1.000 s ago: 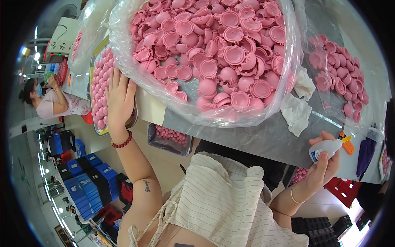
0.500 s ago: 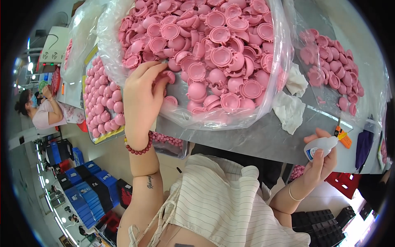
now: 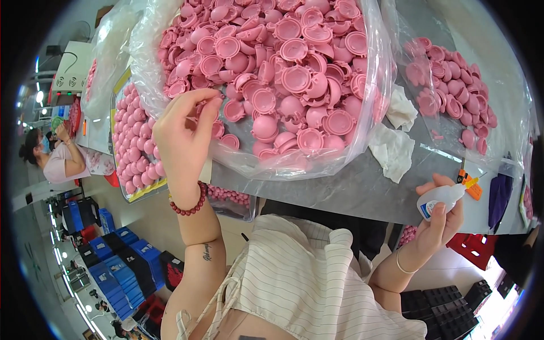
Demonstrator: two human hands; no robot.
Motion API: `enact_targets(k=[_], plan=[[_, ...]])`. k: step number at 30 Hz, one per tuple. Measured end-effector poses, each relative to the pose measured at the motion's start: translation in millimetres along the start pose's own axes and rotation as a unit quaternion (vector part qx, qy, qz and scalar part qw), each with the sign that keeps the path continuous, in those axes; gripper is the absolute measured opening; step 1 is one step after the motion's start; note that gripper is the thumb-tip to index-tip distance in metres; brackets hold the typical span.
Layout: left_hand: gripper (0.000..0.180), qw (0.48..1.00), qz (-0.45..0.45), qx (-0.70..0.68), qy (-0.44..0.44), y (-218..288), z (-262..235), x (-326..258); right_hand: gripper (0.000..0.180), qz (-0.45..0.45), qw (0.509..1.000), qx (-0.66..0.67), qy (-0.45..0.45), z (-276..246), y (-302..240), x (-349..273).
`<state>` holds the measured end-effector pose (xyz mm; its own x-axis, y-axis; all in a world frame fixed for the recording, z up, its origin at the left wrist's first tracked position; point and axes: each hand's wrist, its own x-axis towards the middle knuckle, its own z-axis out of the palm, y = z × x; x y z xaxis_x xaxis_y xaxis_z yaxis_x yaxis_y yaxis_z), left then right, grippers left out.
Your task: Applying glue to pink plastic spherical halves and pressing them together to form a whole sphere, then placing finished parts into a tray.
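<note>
Left hand [image 3: 184, 133]: fingers pinch one pink cap [image 3: 218, 129] at clear bag [image 3: 362, 141] rim; lift singly. Right hand [image 3: 445, 218], beside bag, grips white glue bottle [image 3: 442, 198].

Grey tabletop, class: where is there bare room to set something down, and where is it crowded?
Bare grey table lies between the big bag of pink caps, the white cloths and the near edge, by the right hand with the glue bottle. The left hand reaches into the crowded bag; the tray of caps fills the left.

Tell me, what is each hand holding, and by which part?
The right hand grips a small white glue bottle around its body. The left hand pinches among pink caps; whether one is held cannot be told.
</note>
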<state>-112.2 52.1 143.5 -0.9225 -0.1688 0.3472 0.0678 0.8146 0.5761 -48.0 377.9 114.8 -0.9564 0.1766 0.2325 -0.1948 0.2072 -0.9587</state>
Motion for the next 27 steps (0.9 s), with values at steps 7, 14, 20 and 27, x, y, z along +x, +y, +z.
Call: enact_targets(k=[7,14,20,27], plan=[[0.014,0.871,0.053,-0.441,-0.21,39.5,3.4,-36.4,0.046,-0.024,0.956,0.293,0.001,20.1,-16.3,-17.2],[0.044,0.724,0.011,-0.526,-0.447,87.9,40.0,-55.3,0.043,0.013,0.978,0.199,-0.062,61.3,-37.1,-21.6],[0.042,0.662,-0.092,-0.574,-0.473,91.1,53.2,-67.0,0.045,0.051,0.973,0.226,0.012,50.6,-28.0,-30.1],[0.04,0.567,-0.136,-0.694,-0.422,93.4,67.5,-77.5,0.042,-0.077,0.959,0.27,0.031,18.5,-15.4,-11.0]])
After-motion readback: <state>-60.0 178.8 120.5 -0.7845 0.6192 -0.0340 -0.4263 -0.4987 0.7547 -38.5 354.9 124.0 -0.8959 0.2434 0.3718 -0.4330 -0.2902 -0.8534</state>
